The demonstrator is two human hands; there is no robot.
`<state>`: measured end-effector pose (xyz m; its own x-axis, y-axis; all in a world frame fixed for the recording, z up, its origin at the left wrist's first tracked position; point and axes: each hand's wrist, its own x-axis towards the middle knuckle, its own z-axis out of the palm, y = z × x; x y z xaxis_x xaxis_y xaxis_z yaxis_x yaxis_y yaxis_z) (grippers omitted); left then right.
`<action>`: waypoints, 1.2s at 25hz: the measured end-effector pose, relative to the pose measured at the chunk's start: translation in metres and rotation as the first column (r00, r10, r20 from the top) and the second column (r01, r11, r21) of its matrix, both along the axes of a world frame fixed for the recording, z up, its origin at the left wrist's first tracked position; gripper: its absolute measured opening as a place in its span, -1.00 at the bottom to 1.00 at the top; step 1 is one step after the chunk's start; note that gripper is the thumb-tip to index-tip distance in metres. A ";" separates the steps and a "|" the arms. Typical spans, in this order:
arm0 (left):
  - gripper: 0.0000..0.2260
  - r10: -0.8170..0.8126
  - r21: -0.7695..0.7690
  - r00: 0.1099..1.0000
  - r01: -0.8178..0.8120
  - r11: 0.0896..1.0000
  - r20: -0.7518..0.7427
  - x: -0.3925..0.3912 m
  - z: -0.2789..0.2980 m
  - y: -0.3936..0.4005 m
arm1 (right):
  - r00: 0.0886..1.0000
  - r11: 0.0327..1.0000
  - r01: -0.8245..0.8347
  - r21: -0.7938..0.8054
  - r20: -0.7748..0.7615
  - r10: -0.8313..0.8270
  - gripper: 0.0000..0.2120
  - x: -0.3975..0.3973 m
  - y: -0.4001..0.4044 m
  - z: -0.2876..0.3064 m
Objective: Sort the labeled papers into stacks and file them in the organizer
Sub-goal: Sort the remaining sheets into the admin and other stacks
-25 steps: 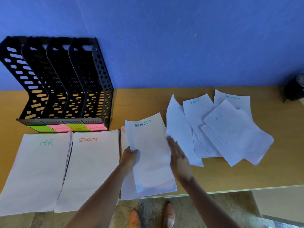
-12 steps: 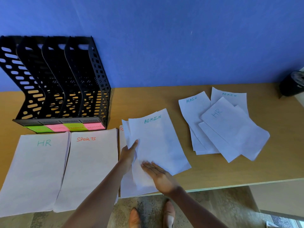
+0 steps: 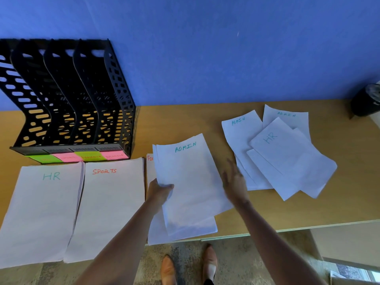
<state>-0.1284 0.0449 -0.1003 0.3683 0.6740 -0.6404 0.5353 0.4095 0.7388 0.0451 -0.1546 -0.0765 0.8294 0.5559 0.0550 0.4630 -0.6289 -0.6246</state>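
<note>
Since half a second ago, our right hand [image 3: 234,183] has lifted off the lower part of the sheets marked ADMIN [image 3: 190,182] and swung out to their right edge, where it shows blurred, fingers straight and spread, holding nothing. Our left hand [image 3: 159,192] grips the left edge of those sheets, thumb on top, and they now sit straighter than before over the stack [image 3: 151,167] whose red label is mostly covered.

On the wooden desk [image 3: 185,122], two neat stacks lie at the left: one marked HR [image 3: 41,208], and just beside it one marked SPORTS [image 3: 109,206]. Behind them, against the blue wall [image 3: 205,48], stands the black organizer [image 3: 67,99], its four slots fronted by green and pink sticky notes [image 3: 82,156].

Well to the right lies the loose pile [image 3: 277,153] of overlapping sheets, unchanged: two read ADMIN, and one marked HR lies tilted on top.

A dark object [image 3: 366,101] sits at the desk's far right corner. Below the desk edge, two tan shoes [image 3: 189,266] show on the floor.
</note>
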 end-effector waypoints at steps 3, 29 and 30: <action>-0.62 0.001 0.013 1.000 -0.001 1.000 -0.008 0.000 -0.002 0.002 | 0.984 0.982 0.152 -0.108 -0.072 -0.160 -0.52 0.046 -0.015 -0.006; -0.56 0.022 -0.039 0.996 -0.018 0.999 0.092 0.001 0.007 -0.002 | 0.946 0.882 -0.229 -0.412 0.117 0.301 -0.84 -0.085 0.074 0.052; -0.52 0.049 -0.076 0.994 -0.042 0.996 0.093 0.002 0.009 -0.002 | 0.935 0.865 -0.263 -0.426 0.108 0.337 -0.83 -0.095 0.077 0.049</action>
